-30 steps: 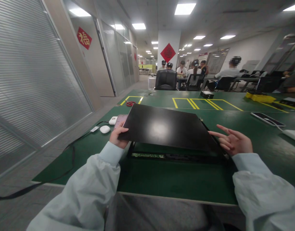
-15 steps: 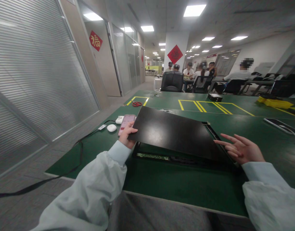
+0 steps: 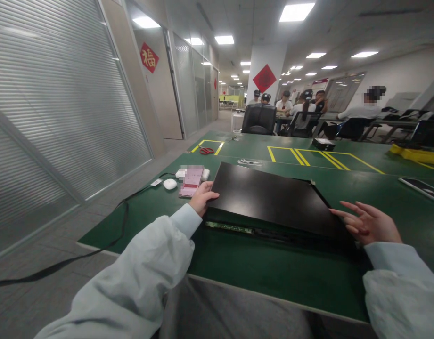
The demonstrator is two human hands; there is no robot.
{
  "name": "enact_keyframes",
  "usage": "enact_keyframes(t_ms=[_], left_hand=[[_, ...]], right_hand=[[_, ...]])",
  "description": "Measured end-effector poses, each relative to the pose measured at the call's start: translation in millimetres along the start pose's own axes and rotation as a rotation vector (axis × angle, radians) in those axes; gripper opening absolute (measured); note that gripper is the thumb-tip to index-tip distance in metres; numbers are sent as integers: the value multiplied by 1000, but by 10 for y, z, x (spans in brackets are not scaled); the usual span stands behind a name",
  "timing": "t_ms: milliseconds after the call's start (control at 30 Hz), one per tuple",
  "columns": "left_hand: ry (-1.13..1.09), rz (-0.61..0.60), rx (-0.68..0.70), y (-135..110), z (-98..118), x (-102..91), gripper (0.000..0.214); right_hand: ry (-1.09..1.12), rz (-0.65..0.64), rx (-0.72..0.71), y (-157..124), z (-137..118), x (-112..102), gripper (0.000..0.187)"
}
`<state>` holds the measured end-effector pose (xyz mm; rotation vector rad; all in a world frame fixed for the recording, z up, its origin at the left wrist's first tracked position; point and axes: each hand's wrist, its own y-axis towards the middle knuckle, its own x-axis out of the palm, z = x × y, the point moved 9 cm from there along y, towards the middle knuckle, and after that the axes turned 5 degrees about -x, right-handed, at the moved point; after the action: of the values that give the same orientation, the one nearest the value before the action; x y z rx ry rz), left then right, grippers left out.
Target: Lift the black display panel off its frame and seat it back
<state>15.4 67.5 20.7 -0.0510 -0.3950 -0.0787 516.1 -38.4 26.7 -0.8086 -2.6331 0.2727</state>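
A large black flat panel [image 3: 273, 197] lies almost flat over a black frame with a green circuit strip [image 3: 231, 228] on the green table [image 3: 266, 273]. My left hand [image 3: 201, 197] grips the panel's near left corner, thumb on top. At the panel's right edge, my right hand [image 3: 370, 223] has its fingers spread and their tips touch or hover by the edge.
A pink phone [image 3: 192, 181], a white mouse [image 3: 169, 184] and a black cable [image 3: 96, 249] lie left of the panel. Red scissors [image 3: 206, 150] and yellow floor-style markings [image 3: 308, 155] sit farther back. Another phone [image 3: 421, 187] lies right. Several people sit at far tables.
The panel's left side has come down from a raised tilt to nearly flat on the frame, my left hand lowering with it. My right hand stayed open at the right edge.
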Motion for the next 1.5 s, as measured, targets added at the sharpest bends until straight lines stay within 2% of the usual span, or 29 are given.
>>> enact_keyframes(t_ms=[200, 467, 733, 1267, 1500], left_hand=[[54, -20, 12, 17, 5, -3, 52], [51, -25, -4, 51, -40, -39, 53], [69, -6, -19, 61, -43, -64, 52], [140, 32, -57, 98, -94, -135, 50], [173, 9, -33, 108, -79, -133, 49]], right_hand=[[-49, -10, -26, 48, -5, -39, 17], [-106, -84, -44, 205, 51, -104, 14], [-161, -68, -41, 144, 58, -40, 11], [-257, -169, -95, 308, 85, -89, 27], [-273, -151, -107, 392, 128, -143, 22]])
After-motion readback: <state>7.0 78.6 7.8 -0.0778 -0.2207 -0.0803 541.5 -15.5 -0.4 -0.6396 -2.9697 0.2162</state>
